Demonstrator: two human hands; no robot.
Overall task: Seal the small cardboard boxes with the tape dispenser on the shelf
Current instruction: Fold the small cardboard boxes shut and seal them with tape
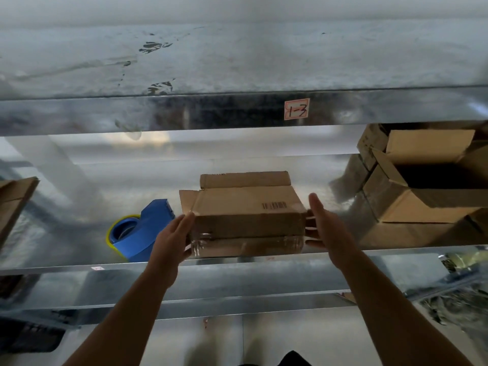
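Small cardboard box [245, 207]: we find it on the shelf [66, 241], close to the front lip, directly ahead of both hands.
Long axis: it runs left to right, parallel to the shelf's front edge.
Flaps: a rear flap and a left end flap stand out from the body; we judge the box not fully sealed. Glossy tape shows along the lower front face.
Left hand [171, 241]: its fingers are fairly straight and lie against the box's left front corner.
Right hand [327, 228]: it sits at the box's right end with the thumb up and the fingers bent toward the cardboard. We cannot tell whether it grips or only touches.
Tape dispenser [142, 231]: blue, lying on the shelf just left of the box, apart from it. The left hand is the nearer one.
Room to the left: bare shelf lies beyond the dispenser.
Room to the right: larger open cartons [422, 196] stand near the right end, leaving a narrow gap.
Overhead: the upper shelf beam, with a label [297, 109], limits lift.
Judgement: the next reach goes left, across a short span.
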